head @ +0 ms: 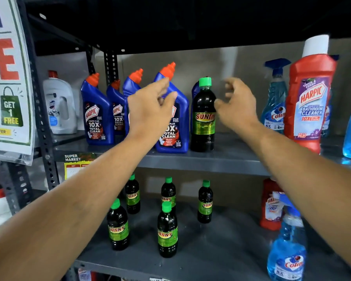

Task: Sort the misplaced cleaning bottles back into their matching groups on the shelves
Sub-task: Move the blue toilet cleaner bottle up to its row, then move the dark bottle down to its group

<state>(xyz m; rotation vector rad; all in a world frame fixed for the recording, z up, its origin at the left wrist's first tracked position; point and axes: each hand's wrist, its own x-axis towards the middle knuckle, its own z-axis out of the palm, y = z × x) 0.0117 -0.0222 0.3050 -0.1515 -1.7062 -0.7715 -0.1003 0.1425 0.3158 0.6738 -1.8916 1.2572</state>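
A dark Sunny bottle with a green cap (203, 122) stands on the upper shelf (211, 159) among several blue Harpic bottles (96, 114). My right hand (236, 104) hovers just to its right, fingers curled and apart, holding nothing. My left hand (150, 110) is raised in front of the blue Harpic bottle (176, 126) beside the Sunny bottle, fingers loose and empty. On the lower shelf (221, 246) stand several matching Sunny bottles (167, 230), plus a red Harpic bottle (271, 205) and a blue Colin spray bottle (288, 246) at the right.
On the upper shelf's right end stand a tall red Harpic bathroom cleaner (310, 98) and blue Colin sprays (276, 98). A white jug (59, 104) sits on the neighbouring rack at left. A promotional poster (6, 78) hangs on the left upright.
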